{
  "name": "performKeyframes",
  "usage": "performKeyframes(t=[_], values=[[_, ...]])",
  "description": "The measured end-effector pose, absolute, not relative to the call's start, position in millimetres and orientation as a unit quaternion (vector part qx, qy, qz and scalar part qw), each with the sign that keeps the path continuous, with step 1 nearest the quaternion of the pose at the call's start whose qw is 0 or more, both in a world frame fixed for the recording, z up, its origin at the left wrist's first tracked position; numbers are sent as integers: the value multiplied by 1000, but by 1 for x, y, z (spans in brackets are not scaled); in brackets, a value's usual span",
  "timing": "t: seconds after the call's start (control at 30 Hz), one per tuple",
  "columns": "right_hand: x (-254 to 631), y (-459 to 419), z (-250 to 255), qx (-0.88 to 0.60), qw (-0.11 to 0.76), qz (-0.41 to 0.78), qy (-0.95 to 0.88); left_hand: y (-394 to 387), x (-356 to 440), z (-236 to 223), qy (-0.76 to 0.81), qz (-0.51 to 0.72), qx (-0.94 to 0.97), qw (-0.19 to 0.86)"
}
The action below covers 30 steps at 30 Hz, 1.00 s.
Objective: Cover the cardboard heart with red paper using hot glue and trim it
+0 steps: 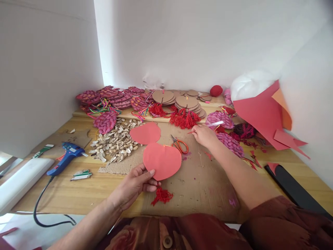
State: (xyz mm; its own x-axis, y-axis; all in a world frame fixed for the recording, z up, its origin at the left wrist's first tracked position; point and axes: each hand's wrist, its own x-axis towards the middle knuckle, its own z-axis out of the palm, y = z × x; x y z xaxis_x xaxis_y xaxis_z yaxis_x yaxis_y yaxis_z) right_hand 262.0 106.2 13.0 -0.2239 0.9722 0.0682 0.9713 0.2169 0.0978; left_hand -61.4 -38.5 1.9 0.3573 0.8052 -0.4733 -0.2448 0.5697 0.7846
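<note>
My left hand [135,183] pinches the lower left edge of a red paper heart [162,160] held just above the cardboard mat [203,177]. A red tassel [161,195] hangs under that heart near my fingers. A second red paper shape [145,133] lies flat behind it. My right hand [205,134] reaches far forward, fingers closed on a thin white stick [214,123] near a pink woven heart [220,118]. Orange-handled scissors [179,143] lie between my hands.
A blue glue gun [66,157] with a black cord lies at the left. A heap of pale shell pieces [117,142] sits beside it. Pink woven hearts, cardboard discs [188,103] and red tassels [183,119] crowd the back. Red paper sheets [262,113] lean at the right wall.
</note>
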Motion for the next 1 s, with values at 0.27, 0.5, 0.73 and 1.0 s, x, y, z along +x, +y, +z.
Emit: performKeyframes(t=[0.27, 0.5, 0.73, 1.0], values=[[258, 118, 17, 590, 43, 67, 804, -47, -51, -14, 464, 408, 334, 712], [263, 100, 24, 608, 38, 38, 792, -46, -46, -17, 472, 439, 340, 685], [289, 26, 31, 630, 52, -26, 775, -47, -49, -14, 464, 441, 335, 691], [289, 8, 21, 654, 26, -17, 756, -48, -50, -13, 470, 452, 313, 691]])
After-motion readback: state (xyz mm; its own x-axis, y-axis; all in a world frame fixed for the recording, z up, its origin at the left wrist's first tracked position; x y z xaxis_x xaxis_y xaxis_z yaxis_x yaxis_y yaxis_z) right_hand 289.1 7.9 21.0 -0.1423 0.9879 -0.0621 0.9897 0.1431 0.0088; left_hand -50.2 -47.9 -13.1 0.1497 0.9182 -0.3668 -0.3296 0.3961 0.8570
